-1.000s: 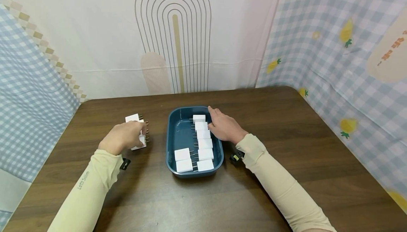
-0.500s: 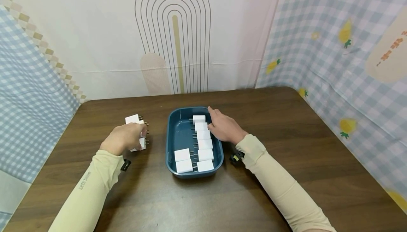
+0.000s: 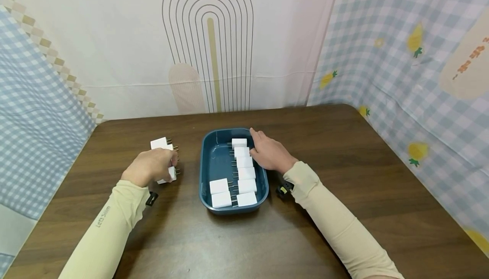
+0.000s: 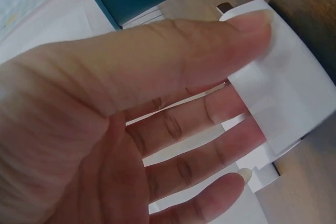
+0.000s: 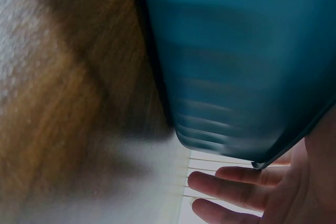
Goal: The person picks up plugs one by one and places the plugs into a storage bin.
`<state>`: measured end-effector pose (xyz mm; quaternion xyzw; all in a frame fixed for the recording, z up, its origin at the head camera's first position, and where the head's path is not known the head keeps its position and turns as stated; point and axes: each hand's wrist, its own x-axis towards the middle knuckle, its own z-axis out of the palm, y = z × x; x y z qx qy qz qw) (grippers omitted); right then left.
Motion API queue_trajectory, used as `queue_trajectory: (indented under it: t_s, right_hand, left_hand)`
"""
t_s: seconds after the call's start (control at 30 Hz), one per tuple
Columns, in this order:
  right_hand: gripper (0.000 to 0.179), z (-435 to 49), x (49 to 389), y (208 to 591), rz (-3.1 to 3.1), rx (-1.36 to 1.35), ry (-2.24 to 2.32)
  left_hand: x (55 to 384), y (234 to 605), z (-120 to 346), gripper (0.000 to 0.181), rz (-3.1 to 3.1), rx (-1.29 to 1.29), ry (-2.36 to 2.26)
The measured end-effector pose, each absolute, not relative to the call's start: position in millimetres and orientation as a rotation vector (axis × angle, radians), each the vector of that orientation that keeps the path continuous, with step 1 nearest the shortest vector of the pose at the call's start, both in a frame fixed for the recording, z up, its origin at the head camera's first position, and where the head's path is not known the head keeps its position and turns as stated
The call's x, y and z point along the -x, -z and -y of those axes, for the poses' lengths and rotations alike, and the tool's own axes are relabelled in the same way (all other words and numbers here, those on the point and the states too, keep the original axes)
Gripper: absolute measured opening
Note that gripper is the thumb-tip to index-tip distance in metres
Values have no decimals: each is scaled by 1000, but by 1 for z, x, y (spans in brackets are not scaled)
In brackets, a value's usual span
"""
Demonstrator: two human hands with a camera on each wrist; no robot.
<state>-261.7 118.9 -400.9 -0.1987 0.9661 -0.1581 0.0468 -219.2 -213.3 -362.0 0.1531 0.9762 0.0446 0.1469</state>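
Note:
In the left wrist view my left hand (image 3: pixel 150 166) pinches a white plug adapter (image 4: pixel 289 87) with metal prongs, thumb on the near face and fingertips behind. More white plug adapters (image 3: pixel 158 143) lie on the table around that hand, partly hidden beneath it. A blue rectangular tray (image 3: pixel 205 173) stands to its right. Inside, a column of white adapters (image 3: pixel 246 173) runs along the right side, prongs facing left, and two more (image 3: pixel 219 193) sit at the front left, prongs facing right. Resting on the tray's right rim, my right hand (image 3: pixel 271 151) has its fingers extended, thumb over the inside edge.
The brown wooden table (image 3: pixel 324 224) backs onto a pale curtain (image 3: pixel 133 45) with an arch pattern. Checked cloth (image 3: pixel 397 79) hangs at the right side, and similar blue cloth (image 3: pixel 42 113) at the left. The tray's left rear part shows bare floor.
My left hand has shifted slightly right with the adapter it pinches, uncovering a bit more of its neighbours. The right hand and the tray have stayed in place.

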Motion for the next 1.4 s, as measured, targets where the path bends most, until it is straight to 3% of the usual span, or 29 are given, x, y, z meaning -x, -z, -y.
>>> queue_trajectory:
  t_s: [0.9, 1.4]
  right_hand:
    - [67, -119, 262, 403, -2952, 605, 484]
    - [67, -120, 261, 402, -2947, 625, 494]
  left_hand:
    - [221, 369, 211, 35, -2835, -542, -100]
    - [221, 369, 210, 23, -2847, -604, -100]
